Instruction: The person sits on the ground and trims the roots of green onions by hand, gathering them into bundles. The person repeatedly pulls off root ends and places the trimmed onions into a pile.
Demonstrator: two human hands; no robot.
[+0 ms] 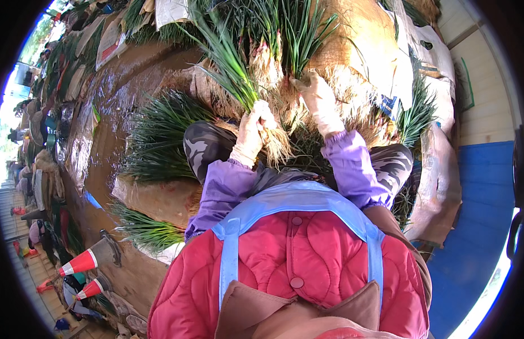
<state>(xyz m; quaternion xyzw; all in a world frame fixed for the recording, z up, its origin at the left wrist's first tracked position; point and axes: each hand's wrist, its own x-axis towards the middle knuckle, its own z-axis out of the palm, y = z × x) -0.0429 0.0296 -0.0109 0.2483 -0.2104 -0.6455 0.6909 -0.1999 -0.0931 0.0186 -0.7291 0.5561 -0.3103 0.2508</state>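
Observation:
My left hand (252,133), in a pale glove, is closed around a bunch of green onions (241,78). Its leaves slant up to the left, and the pale roots (277,146) hang below my fist. To the right, my gloved right hand (316,95) has its fingertips at the base of other green onions (302,46); whether they are closed on any stalk is hard to tell. Between and beyond both hands, more green onions (264,63) stand packed with roots toward me. Loose leaves and root litter (306,146) lie below my hands.
Piled green onions (164,131) lie by my left knee, with another bundle (151,229) nearer me. A burlap cover (351,34) is at the front right. Wet brown ground (113,97) runs along the left, where traffic cones (79,262) stand. A blue-and-cream wall (484,186) bounds the right.

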